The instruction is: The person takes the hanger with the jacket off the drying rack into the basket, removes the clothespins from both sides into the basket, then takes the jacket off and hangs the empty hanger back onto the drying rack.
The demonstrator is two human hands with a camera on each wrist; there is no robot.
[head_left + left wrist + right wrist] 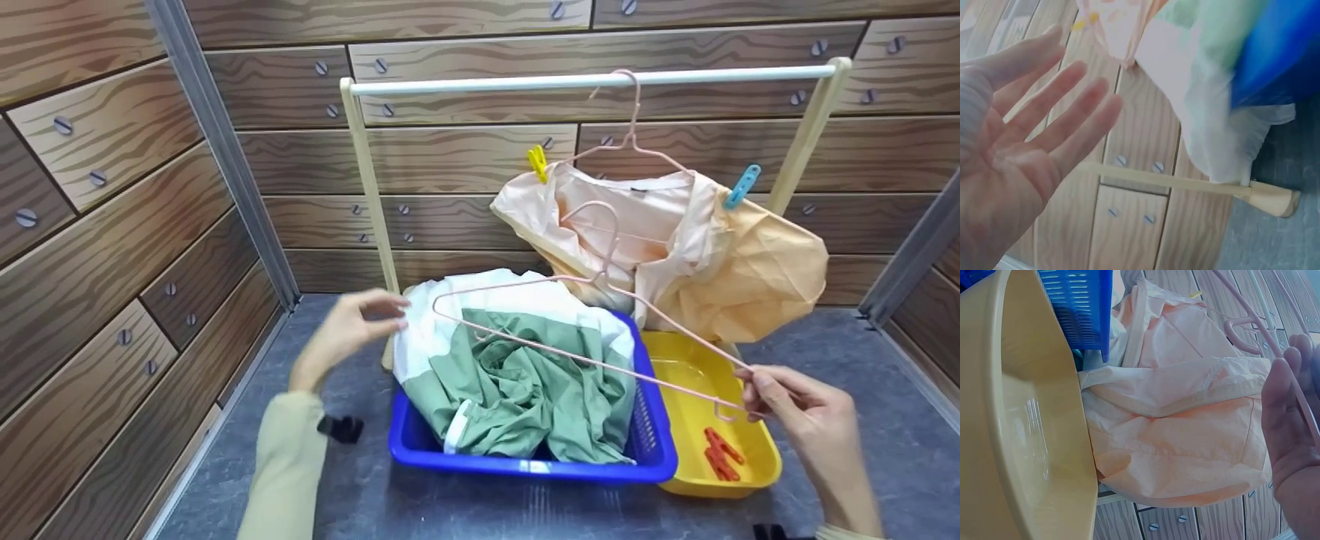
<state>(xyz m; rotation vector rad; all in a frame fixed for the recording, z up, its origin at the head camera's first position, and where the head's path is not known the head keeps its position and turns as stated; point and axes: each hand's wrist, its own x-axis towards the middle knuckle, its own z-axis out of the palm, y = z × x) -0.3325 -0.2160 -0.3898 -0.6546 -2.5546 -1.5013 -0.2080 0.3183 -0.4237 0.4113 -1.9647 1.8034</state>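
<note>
My right hand (806, 412) grips one end of a pink clothes hanger (559, 349), which slants over the blue basket (532, 469). In the right wrist view, its fingers (1283, 382) curl against the hanger's wire. Heaped in the basket is a green and white garment (525, 382), its white part spilling over the left rim. My left hand (356, 330) is beside that white cloth, fingers apart and holding nothing; the left wrist view shows the bare palm (1010, 169). Behind, a peach garment (750, 262) hangs on a second pink hanger (634, 135).
A yellow clothespin (538, 163) and a blue clothespin (742, 186) clip the peach garment. The hangers' rack has a white rail (480, 84) on wooden posts. Right of the basket stands a yellow tub (675, 367) with red clothespins (721, 454) inside. Wood-patterned walls enclose three sides.
</note>
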